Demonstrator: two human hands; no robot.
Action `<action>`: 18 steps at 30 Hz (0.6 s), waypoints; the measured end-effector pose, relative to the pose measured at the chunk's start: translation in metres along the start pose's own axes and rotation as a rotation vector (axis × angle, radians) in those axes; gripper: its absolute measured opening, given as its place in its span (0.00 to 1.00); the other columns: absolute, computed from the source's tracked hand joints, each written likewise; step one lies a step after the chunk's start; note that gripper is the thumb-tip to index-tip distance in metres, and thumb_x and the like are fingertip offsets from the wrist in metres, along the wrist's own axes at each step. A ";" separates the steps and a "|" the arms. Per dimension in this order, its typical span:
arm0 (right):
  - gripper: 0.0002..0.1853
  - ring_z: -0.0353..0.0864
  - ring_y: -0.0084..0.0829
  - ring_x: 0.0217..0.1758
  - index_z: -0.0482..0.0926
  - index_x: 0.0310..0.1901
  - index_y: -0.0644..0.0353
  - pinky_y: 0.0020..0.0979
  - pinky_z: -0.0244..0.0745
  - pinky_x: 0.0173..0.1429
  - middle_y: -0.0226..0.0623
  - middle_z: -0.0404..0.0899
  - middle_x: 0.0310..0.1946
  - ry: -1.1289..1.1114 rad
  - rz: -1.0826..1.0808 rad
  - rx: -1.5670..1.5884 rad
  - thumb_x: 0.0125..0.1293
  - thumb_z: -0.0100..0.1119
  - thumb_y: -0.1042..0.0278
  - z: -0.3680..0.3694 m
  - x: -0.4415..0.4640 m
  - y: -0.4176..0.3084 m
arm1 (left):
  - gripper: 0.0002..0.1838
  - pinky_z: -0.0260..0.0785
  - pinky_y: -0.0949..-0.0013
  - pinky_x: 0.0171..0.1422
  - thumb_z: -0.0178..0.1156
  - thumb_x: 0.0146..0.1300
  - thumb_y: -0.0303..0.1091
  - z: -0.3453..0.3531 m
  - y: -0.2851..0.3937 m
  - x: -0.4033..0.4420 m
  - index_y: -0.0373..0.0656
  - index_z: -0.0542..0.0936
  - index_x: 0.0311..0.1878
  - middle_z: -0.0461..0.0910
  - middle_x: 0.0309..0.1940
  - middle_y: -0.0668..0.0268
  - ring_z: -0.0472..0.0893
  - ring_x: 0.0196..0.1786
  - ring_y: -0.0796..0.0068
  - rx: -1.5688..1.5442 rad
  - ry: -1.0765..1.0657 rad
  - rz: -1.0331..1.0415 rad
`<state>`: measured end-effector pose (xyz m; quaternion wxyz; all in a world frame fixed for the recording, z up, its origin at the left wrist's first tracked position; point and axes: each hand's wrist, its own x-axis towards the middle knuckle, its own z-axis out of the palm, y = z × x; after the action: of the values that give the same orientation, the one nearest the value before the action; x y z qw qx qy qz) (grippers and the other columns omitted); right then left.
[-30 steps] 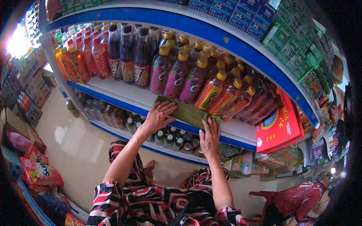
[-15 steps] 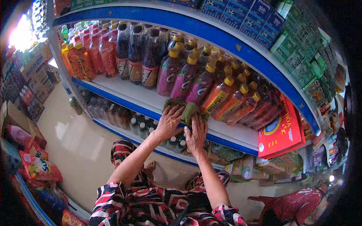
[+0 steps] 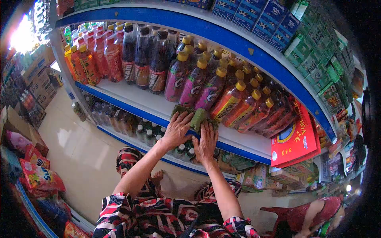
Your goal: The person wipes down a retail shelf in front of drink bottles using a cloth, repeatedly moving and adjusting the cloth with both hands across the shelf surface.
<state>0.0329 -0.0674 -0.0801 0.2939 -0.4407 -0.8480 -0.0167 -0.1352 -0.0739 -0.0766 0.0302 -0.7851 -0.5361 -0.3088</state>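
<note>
A folded, bunched green cloth [image 3: 199, 119] lies on the front edge of the white shelf [image 3: 152, 108], in front of the bottles. My left hand [image 3: 177, 129] holds the cloth's left part, its fingers bent over it. On the right part, my right hand [image 3: 206, 141] grips the cloth with its fingers on top and its thumb by the blue shelf edge. Purple-labelled bottles [image 3: 192, 85] with yellow caps stand just behind the cloth. To their right are orange-red drink bottles [image 3: 229, 102], also yellow-capped.
Dark soda bottles [image 3: 143, 59] and red bottles [image 3: 113, 57] fill the shelf's left side. A red box [image 3: 295, 144] juts out at the right. More bottles [image 3: 149, 135] stand on the lower shelf. Overhead are blue cartons [image 3: 262, 18]. Another person's red clothing [image 3: 313, 214] shows at lower right.
My hands and the cloth stay almost in the same place, with only a slight shift of my right hand. At lower right, the other person's arm has moved across the red clothing.
</note>
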 end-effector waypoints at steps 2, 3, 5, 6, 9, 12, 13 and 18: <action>0.33 0.52 0.48 0.72 0.58 0.66 0.65 0.53 0.39 0.73 0.48 0.57 0.68 0.002 -0.004 -0.009 0.64 0.49 0.54 -0.001 0.001 -0.001 | 0.40 0.45 0.49 0.74 0.67 0.47 0.42 0.000 0.000 0.000 0.38 0.66 0.64 0.62 0.67 0.57 0.60 0.69 0.54 -0.005 0.004 -0.002; 0.33 0.52 0.48 0.72 0.58 0.66 0.65 0.53 0.39 0.73 0.48 0.57 0.68 -0.011 0.005 -0.018 0.64 0.49 0.54 0.000 0.000 0.000 | 0.40 0.45 0.49 0.74 0.67 0.47 0.42 -0.001 0.000 0.000 0.38 0.66 0.64 0.62 0.67 0.57 0.60 0.70 0.54 -0.009 0.003 0.000; 0.33 0.51 0.48 0.72 0.58 0.66 0.65 0.53 0.38 0.73 0.48 0.57 0.68 -0.036 0.024 -0.038 0.64 0.50 0.54 0.002 -0.001 0.001 | 0.40 0.45 0.49 0.74 0.67 0.47 0.42 -0.001 0.000 0.000 0.39 0.66 0.65 0.62 0.68 0.58 0.60 0.70 0.54 -0.015 0.003 -0.005; 0.33 0.51 0.47 0.72 0.59 0.66 0.65 0.52 0.38 0.73 0.48 0.57 0.68 -0.032 0.019 -0.037 0.64 0.50 0.54 0.002 -0.001 0.001 | 0.41 0.45 0.49 0.74 0.67 0.47 0.42 0.000 0.000 0.000 0.40 0.66 0.65 0.62 0.68 0.58 0.59 0.70 0.54 -0.017 0.002 -0.014; 0.33 0.51 0.47 0.72 0.59 0.66 0.65 0.52 0.38 0.74 0.48 0.57 0.68 -0.026 0.010 -0.035 0.64 0.51 0.54 0.000 -0.001 0.000 | 0.41 0.45 0.49 0.74 0.68 0.46 0.42 0.000 0.000 -0.001 0.41 0.66 0.65 0.62 0.68 0.59 0.59 0.70 0.54 -0.029 0.005 -0.024; 0.33 0.51 0.47 0.73 0.58 0.66 0.65 0.52 0.38 0.74 0.48 0.57 0.68 -0.034 0.006 -0.034 0.64 0.51 0.55 0.000 -0.001 0.001 | 0.41 0.45 0.49 0.74 0.68 0.46 0.42 0.001 0.000 0.000 0.42 0.66 0.65 0.62 0.68 0.59 0.59 0.70 0.54 -0.039 0.010 -0.029; 0.33 0.51 0.47 0.73 0.58 0.66 0.65 0.53 0.38 0.73 0.48 0.57 0.68 -0.034 0.003 -0.035 0.64 0.51 0.55 0.001 -0.002 0.002 | 0.41 0.45 0.49 0.74 0.68 0.46 0.43 0.001 0.000 0.000 0.42 0.66 0.65 0.62 0.68 0.59 0.59 0.70 0.54 -0.041 0.011 -0.031; 0.34 0.51 0.48 0.72 0.56 0.67 0.64 0.53 0.39 0.73 0.48 0.56 0.68 -0.028 -0.003 -0.035 0.64 0.50 0.54 -0.001 -0.001 -0.001 | 0.38 0.44 0.49 0.75 0.67 0.46 0.43 0.002 -0.002 -0.001 0.41 0.69 0.63 0.61 0.69 0.58 0.58 0.71 0.54 -0.045 0.015 -0.010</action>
<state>0.0334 -0.0687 -0.0794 0.2740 -0.4448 -0.8523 -0.0259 -0.1360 -0.0732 -0.0790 0.0150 -0.7805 -0.5326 -0.3270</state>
